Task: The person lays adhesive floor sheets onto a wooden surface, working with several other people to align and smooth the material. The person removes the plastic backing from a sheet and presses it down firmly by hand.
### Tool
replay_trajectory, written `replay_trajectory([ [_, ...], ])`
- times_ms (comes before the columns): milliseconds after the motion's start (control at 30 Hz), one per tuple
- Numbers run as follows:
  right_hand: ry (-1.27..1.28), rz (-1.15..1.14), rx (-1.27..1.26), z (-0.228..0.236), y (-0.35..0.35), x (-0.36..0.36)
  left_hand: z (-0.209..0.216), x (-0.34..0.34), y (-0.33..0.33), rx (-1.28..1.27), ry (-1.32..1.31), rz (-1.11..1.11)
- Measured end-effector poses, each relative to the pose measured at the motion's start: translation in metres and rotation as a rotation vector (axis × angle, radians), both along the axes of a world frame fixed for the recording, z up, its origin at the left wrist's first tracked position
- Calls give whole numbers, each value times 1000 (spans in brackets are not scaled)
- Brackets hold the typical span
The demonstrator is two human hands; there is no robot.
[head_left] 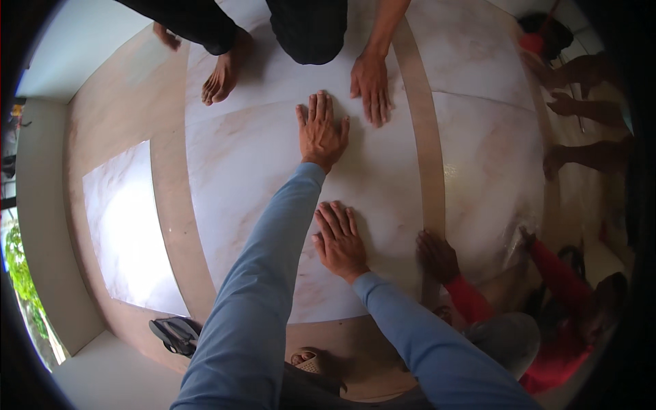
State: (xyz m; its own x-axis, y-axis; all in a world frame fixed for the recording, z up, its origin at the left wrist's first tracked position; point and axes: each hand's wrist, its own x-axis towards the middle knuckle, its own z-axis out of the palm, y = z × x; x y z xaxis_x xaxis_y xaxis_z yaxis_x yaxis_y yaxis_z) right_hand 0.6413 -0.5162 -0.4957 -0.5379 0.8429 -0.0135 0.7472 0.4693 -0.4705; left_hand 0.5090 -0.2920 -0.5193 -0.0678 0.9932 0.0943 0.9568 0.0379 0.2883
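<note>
A large white sheet with brownish marble veining (pixel 239 184) lies flat on the brown floor. My left hand (pixel 321 137) rests palm down on it, fingers stretched forward and slightly apart, near a seam running across. Closer to me, my right hand (pixel 341 244) also lies flat on the sheet, its fingers extended. Neither hand holds anything. Just beyond, a co-worker's hand (pixel 371 87) presses on the same sheet beside their knee. Both my arms have light blue sleeves.
A second marble sheet (pixel 488 150) lies to the right across a brown floor strip (pixel 422 123). Red-sleeved co-worker hands (pixel 437 257) are at its near side; more people crouch far right. A smaller shiny sheet (pixel 109 212) and dark slippers (pixel 176 335) are left. A co-worker's bare foot (pixel 222 78) stands ahead.
</note>
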Motion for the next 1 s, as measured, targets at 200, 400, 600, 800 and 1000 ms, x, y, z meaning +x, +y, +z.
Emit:
replay_trajectory([
  [200,11,6,-46,4,1,2,-11,16,13,35,-37,-146],
  [400,70,-17,-38,-3,0,13,5,-24,-58,17,-36,-393],
  [600,58,-15,9,4,1,8,31,-97,-211,-231,51,-413],
  [800,49,-31,31,-5,2,4,31,-128,-372,-452,87,-293],
  [1000,35,-49,92,-19,-9,6,10,-87,-451,-430,73,-141],
])
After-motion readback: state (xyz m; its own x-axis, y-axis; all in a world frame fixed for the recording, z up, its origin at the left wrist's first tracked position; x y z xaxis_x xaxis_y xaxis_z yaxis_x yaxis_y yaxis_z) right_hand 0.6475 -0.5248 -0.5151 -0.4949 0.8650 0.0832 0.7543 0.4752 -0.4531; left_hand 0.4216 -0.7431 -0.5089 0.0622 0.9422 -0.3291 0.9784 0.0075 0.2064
